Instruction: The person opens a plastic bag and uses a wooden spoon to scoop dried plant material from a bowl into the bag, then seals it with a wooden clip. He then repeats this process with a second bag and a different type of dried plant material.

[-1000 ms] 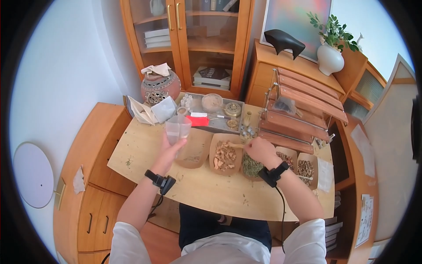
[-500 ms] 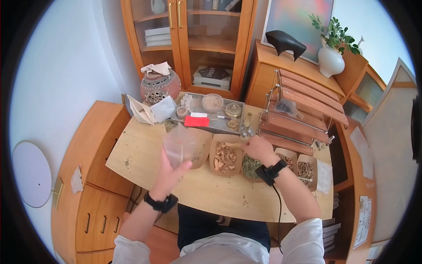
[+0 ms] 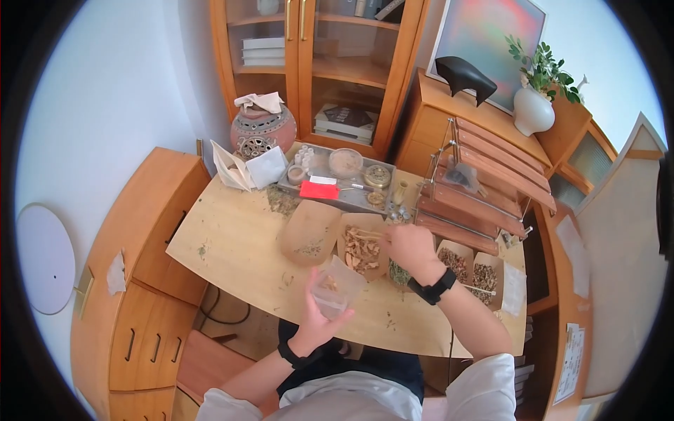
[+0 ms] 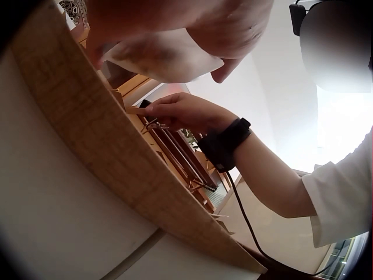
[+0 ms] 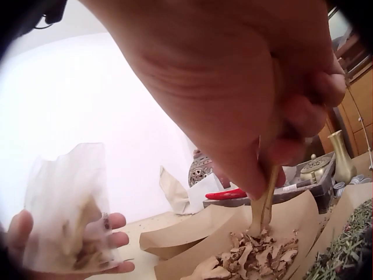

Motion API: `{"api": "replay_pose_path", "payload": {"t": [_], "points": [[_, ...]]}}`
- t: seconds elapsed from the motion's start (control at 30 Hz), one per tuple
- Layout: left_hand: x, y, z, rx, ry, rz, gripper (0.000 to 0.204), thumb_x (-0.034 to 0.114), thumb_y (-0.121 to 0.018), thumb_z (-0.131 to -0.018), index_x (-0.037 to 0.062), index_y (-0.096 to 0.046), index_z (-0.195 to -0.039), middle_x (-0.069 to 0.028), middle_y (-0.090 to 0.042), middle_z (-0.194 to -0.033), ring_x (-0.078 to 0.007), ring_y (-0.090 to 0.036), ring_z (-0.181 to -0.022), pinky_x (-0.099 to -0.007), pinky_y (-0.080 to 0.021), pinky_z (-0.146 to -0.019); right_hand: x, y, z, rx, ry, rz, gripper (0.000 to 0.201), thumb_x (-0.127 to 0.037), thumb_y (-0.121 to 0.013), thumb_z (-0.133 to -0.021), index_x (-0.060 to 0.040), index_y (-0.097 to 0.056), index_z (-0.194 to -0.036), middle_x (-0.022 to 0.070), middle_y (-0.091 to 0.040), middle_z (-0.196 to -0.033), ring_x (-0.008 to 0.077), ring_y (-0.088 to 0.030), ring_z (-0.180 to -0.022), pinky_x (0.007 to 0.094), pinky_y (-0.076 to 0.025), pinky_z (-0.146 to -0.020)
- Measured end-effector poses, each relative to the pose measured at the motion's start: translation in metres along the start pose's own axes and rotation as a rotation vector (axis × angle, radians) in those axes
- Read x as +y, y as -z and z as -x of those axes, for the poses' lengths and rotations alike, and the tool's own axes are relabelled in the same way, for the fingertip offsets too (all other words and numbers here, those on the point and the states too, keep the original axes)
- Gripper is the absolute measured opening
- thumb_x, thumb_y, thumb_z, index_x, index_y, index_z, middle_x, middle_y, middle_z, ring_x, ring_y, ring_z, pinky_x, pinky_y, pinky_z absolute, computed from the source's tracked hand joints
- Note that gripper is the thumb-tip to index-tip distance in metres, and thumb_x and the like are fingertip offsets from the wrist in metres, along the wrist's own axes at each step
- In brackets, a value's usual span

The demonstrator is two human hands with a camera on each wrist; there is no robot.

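My left hand [image 3: 319,324] holds a translucent pouch [image 3: 338,286] by its sides, above the table's front edge; in the right wrist view some pale and brown pieces show inside the pouch [image 5: 70,216]. My right hand [image 3: 413,249] pinches a wooden scoop [image 5: 263,204], whose end touches the pale brown chips [image 5: 256,256] in a paper tray. Left of that tray stands another paper tray [image 3: 303,235] with a few green bits at its bottom. Green dried herb [image 5: 344,248] lies in the tray to the right, partly hidden by my right hand in the head view.
Two more trays of mixed dried pieces [image 3: 484,275] stand at the right, beside a white packet [image 3: 514,288]. Behind are a grey tray [image 3: 330,158] of small jars, a wooden rack [image 3: 491,168] and a patterned pot [image 3: 263,130]. Loose herb bits [image 3: 283,201] lie on the table.
My left hand has moved right and toward the body with the pouch, away from above the left tray. My right hand stays near the chips with the scoop, and the head view has shifted slightly.
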State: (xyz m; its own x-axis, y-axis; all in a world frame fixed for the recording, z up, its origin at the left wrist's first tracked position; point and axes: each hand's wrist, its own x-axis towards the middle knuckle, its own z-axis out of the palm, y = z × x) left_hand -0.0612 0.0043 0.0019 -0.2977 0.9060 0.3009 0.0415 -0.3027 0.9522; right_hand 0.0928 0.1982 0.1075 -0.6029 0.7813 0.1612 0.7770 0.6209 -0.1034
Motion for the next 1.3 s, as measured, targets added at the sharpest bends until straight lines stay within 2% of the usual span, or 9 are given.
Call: {"api": "replay_pose_path", "payload": {"t": [0.13,0.23,0.33,0.43,0.83,1.13,1.3], "points": [[0.000,-0.007,0.000,0.027,0.036,0.107,0.110,0.021,-0.084,-0.078,0.0016,-0.007,-0.155,-0.0206,-0.031,-0.148,-0.0297,-0.036,-0.137,-0.0431,-0.035,-0.111,-0.009,-0.005,0.001,0.038,0.076,0.113,0.015,-0.022,-0.065,-0.082,-0.0111,-0.074,-0.076,0.0121,-0.070,-0.071,0.0295,-0.070,-0.067,0.0409,-0.055,-0.063],[-0.017,-0.005,0.004,0.023,-0.016,-0.002,0.110,0.022,-0.084,-0.078,0.0007,-0.007,-0.154,-0.0213,-0.031,-0.147,-0.0303,-0.036,-0.138,-0.0436,-0.033,-0.112,-0.010,-0.014,-0.006,-0.052,0.046,0.150,0.021,-0.029,-0.068,-0.082,-0.0097,-0.073,-0.078,0.0137,-0.069,-0.072,0.0309,-0.069,-0.070,0.0425,-0.054,-0.067],[-0.020,-0.004,0.006,0.004,0.015,0.018,0.110,0.023,-0.084,-0.078,-0.0001,-0.007,-0.154,-0.0216,-0.031,-0.148,-0.0309,-0.035,-0.138,-0.0439,-0.031,-0.113,-0.015,-0.017,-0.008,0.030,0.098,0.151,0.015,-0.012,-0.062,-0.079,-0.0086,-0.074,-0.071,0.0134,-0.070,-0.069,0.0274,-0.072,-0.069,0.0384,-0.055,-0.060],[-0.017,-0.004,0.005,-0.015,-0.013,-0.013,0.110,0.022,-0.084,-0.078,-0.0005,-0.007,-0.153,-0.0215,-0.032,-0.148,-0.0312,-0.035,-0.138,-0.0437,-0.031,-0.113,-0.017,-0.019,-0.013,-0.025,0.069,0.141,0.017,-0.022,-0.064,-0.082,-0.0102,-0.074,-0.074,0.0143,-0.069,-0.070,0.0304,-0.070,-0.069,0.0414,-0.055,-0.062],[-0.016,-0.002,0.003,-0.024,0.023,0.004,0.110,0.021,-0.084,-0.078,-0.0009,-0.008,-0.153,-0.0215,-0.031,-0.147,-0.0296,-0.036,-0.137,-0.0428,-0.033,-0.112,-0.022,-0.020,-0.018,-0.063,0.022,0.160,0.016,-0.018,-0.064,-0.081,-0.0083,-0.074,-0.074,0.0139,-0.070,-0.071,0.0291,-0.071,-0.070,0.0401,-0.056,-0.060],[-0.008,-0.004,-0.001,-0.009,0.031,0.066,0.109,0.019,-0.083,-0.079,0.0010,-0.006,-0.154,-0.0200,-0.031,-0.147,-0.0279,-0.039,-0.135,-0.0418,-0.035,-0.111,-0.006,-0.024,-0.015,-0.017,0.107,0.253,0.017,-0.020,-0.063,-0.084,-0.0095,-0.072,-0.073,0.0127,-0.069,-0.072,0.0297,-0.070,-0.069,0.0400,-0.055,-0.060],[-0.015,-0.002,-0.001,0.011,0.030,0.063,0.110,0.024,-0.081,-0.081,0.0027,-0.003,-0.155,-0.0165,-0.029,-0.150,-0.0272,-0.037,-0.137,-0.0423,-0.034,-0.112,0.008,-0.015,-0.010,0.043,0.013,0.102,0.018,-0.023,-0.062,-0.086,-0.0114,-0.072,-0.077,0.0123,-0.069,-0.073,0.0323,-0.068,-0.072,0.0419,-0.054,-0.064]]}}
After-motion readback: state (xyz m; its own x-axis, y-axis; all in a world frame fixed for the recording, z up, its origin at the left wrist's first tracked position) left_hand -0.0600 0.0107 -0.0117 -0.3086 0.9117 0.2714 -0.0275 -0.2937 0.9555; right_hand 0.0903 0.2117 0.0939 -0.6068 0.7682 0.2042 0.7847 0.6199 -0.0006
